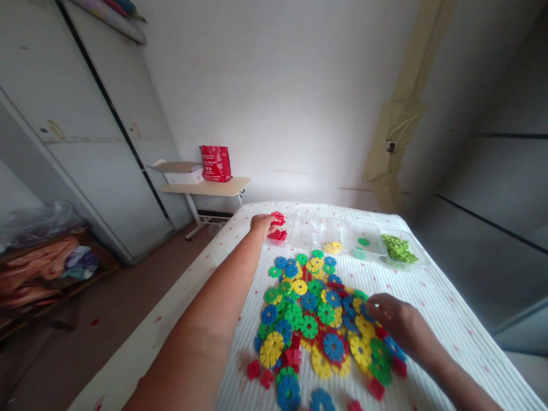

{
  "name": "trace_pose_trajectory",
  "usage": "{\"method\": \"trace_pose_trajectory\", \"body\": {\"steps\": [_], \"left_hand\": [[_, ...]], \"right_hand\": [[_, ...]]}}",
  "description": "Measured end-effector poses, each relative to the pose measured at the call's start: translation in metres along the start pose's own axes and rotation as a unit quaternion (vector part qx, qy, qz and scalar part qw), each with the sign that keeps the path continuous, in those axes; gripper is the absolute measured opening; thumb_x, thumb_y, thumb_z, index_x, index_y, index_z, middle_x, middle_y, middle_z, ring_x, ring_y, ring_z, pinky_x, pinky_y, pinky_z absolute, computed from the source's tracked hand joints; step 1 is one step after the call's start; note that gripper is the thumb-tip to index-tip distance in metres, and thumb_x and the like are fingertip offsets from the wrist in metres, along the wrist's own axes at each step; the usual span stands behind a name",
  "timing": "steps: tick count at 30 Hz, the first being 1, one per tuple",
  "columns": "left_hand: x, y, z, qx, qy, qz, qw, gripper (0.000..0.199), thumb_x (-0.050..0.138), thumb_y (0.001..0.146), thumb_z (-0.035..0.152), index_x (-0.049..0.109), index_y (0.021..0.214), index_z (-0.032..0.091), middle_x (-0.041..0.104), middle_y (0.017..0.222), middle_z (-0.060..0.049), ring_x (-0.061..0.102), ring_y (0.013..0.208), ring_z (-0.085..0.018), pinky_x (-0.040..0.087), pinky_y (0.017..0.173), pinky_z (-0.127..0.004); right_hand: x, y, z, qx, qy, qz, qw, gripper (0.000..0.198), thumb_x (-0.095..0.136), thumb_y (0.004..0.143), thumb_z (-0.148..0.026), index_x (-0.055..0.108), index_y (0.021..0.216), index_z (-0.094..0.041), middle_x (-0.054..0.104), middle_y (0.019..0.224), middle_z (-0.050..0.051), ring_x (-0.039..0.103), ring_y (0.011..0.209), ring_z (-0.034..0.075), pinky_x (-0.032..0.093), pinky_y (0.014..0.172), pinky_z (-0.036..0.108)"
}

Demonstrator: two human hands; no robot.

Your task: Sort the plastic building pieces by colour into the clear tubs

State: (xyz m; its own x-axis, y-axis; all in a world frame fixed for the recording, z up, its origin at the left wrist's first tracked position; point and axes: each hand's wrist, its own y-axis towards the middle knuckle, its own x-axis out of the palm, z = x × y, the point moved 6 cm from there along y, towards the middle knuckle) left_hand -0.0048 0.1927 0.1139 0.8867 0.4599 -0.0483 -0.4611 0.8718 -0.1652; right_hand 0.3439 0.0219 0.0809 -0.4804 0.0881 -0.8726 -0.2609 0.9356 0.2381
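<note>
My left hand reaches to the far left of the table, fingers closed on red notched discs. Below it, more red pieces lie in a clear container. My right hand is at the right side of a pile of notched plastic discs, its fingers curled together beside a blue disc; what they hold, if anything, is hidden. Blue, yellow and green discs overlap in the pile. Several red blocks lie among them and at the near edge.
Along the back stand clear containers with yellow discs, green discs and light green pieces. A white ribbed cloth covers the table. Behind left, a small desk bears a red bag and a white box.
</note>
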Motion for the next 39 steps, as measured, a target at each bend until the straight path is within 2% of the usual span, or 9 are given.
{"method": "trace_pose_trajectory", "body": {"steps": [8,13,17,21,25,29,32,35,39], "left_hand": [[0.009,0.0,0.007,0.059,0.092,0.038,0.993,0.03,0.065,0.064,0.01,0.061,0.094,0.009,0.058,0.048,-0.001,0.057,0.044,-0.014,0.04,0.045,-0.021],[-0.004,-0.044,-0.006,0.106,0.106,0.009,0.989,0.02,0.061,0.067,0.016,0.065,0.087,0.015,0.063,0.059,0.0,0.058,0.049,-0.011,0.04,0.047,-0.018],[-0.016,-0.094,-0.03,0.169,0.164,-0.072,0.969,0.016,0.057,0.069,0.021,0.067,0.08,0.017,0.066,0.063,-0.001,0.06,0.056,-0.013,0.046,0.055,-0.021],[-0.035,-0.147,-0.053,0.243,0.255,-0.132,0.927,0.022,0.051,0.074,0.027,0.067,0.088,0.02,0.07,0.087,-0.003,0.064,0.081,-0.017,0.049,0.075,-0.026],[-0.056,-0.192,-0.071,0.304,0.34,-0.167,0.874,0.033,0.047,0.08,0.037,0.062,0.104,0.021,0.065,0.106,-0.006,0.06,0.098,-0.019,0.047,0.087,-0.033],[-0.073,-0.232,-0.092,0.386,0.442,-0.242,0.773,0.072,0.057,0.069,0.057,0.039,0.132,0.029,0.04,0.139,-0.009,0.039,0.125,-0.03,0.033,0.102,-0.047],[-0.08,-0.252,-0.113,0.404,0.504,-0.288,0.706,0.104,0.061,0.051,0.072,0.023,0.139,0.034,0.016,0.149,-0.009,0.025,0.131,-0.039,0.02,0.103,-0.061],[-0.08,-0.259,-0.127,0.4,0.533,-0.283,0.69,0.116,0.065,0.043,0.073,0.016,0.141,0.033,0.005,0.151,-0.01,0.02,0.132,-0.043,0.016,0.101,-0.065],[-0.067,-0.252,-0.133,0.404,0.536,-0.252,0.697,0.105,0.066,0.053,0.064,0.018,0.14,0.033,0.008,0.151,-0.01,0.02,0.132,-0.04,0.017,0.102,-0.064]], "right_hand": [[-0.001,-0.002,0.013,0.016,0.026,0.023,0.999,0.03,0.042,0.083,-0.045,0.065,0.082,-0.024,0.07,0.079,0.005,0.066,0.065,0.018,0.05,0.057,0.026],[-0.007,0.001,0.017,0.016,0.053,0.044,0.998,0.034,0.041,0.083,-0.046,0.064,0.08,-0.021,0.07,0.078,0.007,0.065,0.065,0.019,0.049,0.058,0.026],[-0.011,-0.001,0.031,0.047,0.095,0.031,0.994,0.033,0.042,0.082,-0.044,0.064,0.08,-0.019,0.068,0.076,0.006,0.064,0.066,0.018,0.048,0.06,0.027],[-0.015,-0.003,0.046,0.105,0.137,0.008,0.985,0.031,0.044,0.08,-0.041,0.064,0.085,-0.017,0.067,0.074,0.005,0.062,0.062,0.017,0.048,0.06,0.028],[-0.016,-0.009,0.042,0.096,0.185,-0.106,0.972,0.029,0.052,0.076,-0.038,0.064,0.091,-0.016,0.067,0.082,0.006,0.061,0.065,0.017,0.049,0.059,0.027],[-0.014,-0.029,0.024,0.031,0.231,-0.239,0.943,0.05,0.062,0.07,-0.035,0.054,0.118,-0.024,0.058,0.114,0.008,0.061,0.073,0.015,0.051,0.062,0.026],[-0.007,-0.044,0.018,0.008,0.206,-0.252,0.945,0.062,0.065,0.066,-0.028,0.047,0.125,-0.029,0.052,0.121,0.008,0.06,0.076,0.014,0.051,0.065,0.026],[0.0,-0.051,0.015,-0.012,0.155,-0.208,0.966,0.06,0.066,0.065,-0.024,0.05,0.123,-0.028,0.052,0.118,0.007,0.059,0.085,0.017,0.049,0.072,0.026],[0.002,-0.046,0.012,-0.014,0.133,-0.188,0.973,0.049,0.065,0.067,-0.028,0.055,0.115,-0.025,0.057,0.109,0.005,0.058,0.084,0.017,0.048,0.07,0.026]]}}
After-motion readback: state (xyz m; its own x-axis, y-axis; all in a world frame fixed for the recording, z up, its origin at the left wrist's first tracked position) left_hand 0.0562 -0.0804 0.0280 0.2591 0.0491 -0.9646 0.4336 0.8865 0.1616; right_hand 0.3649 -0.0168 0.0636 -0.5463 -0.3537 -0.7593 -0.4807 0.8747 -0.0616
